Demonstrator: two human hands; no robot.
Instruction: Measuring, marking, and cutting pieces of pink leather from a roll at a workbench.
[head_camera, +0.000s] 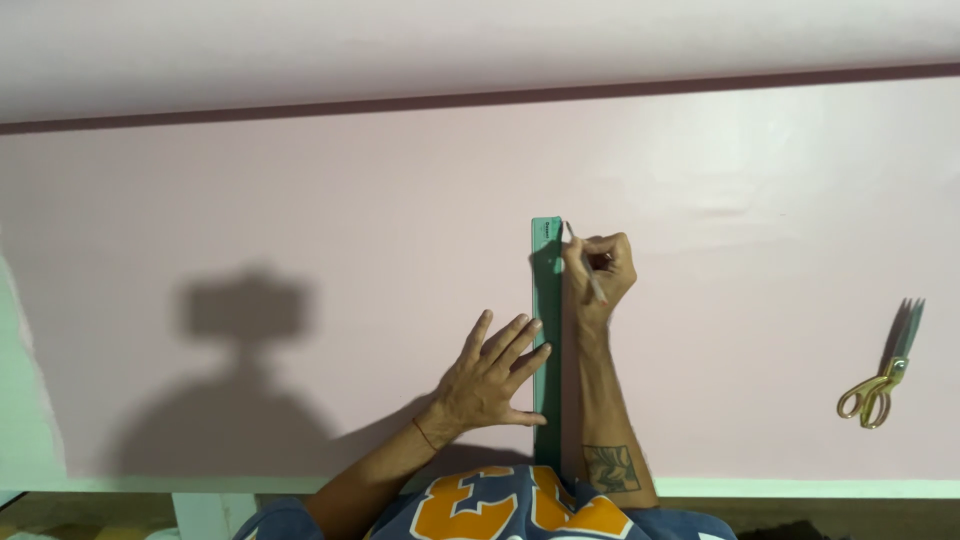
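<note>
A long green ruler (546, 300) lies lengthwise on a wide pale pink sheet (300, 200), pointing away from me. My left hand (492, 378) lies flat with its fingers spread, pressing the ruler's left edge near its lower half. My right hand (600, 268) grips a thin pencil (584, 262) whose tip touches the sheet at the ruler's right edge, close to the far end.
Gold-handled scissors (884, 378) lie closed on the pink sheet at the right. The sheet covers a table with a pale green edge (800, 488) along the near side. A dark seam (480, 98) crosses the far part of the surface.
</note>
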